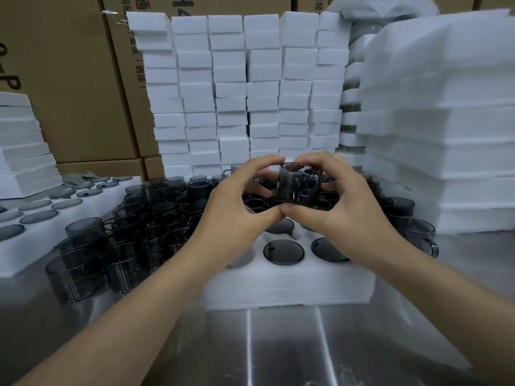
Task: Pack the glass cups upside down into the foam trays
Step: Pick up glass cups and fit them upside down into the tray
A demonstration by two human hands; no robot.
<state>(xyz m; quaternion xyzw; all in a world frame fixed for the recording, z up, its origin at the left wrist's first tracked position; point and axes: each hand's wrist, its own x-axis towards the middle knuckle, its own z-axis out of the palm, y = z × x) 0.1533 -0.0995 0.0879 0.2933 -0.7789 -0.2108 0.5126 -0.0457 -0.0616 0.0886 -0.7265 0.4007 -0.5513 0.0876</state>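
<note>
Both hands hold one smoky grey glass cup (pixel 299 183) in the air above a white foam tray (pixel 287 282). My left hand (pixel 237 207) curls round the cup's left side, and my right hand (pixel 342 201) grips its right side, thumbs meeting under it. The cup's handle faces me. Several cups sit upside down in the tray's holes, such as one round base (pixel 283 252) near the front. A crowd of loose grey cups (pixel 133 229) stands on the table to the left and behind the tray.
Stacks of white foam blocks (pixel 245 90) form a wall behind, and more foam sheets (pixel 446 129) pile up on the right. A filled foam tray (pixel 19 252) lies at left. Cardboard boxes (pixel 64 79) stand at the back. The steel table (pixel 278 349) reflects light in front.
</note>
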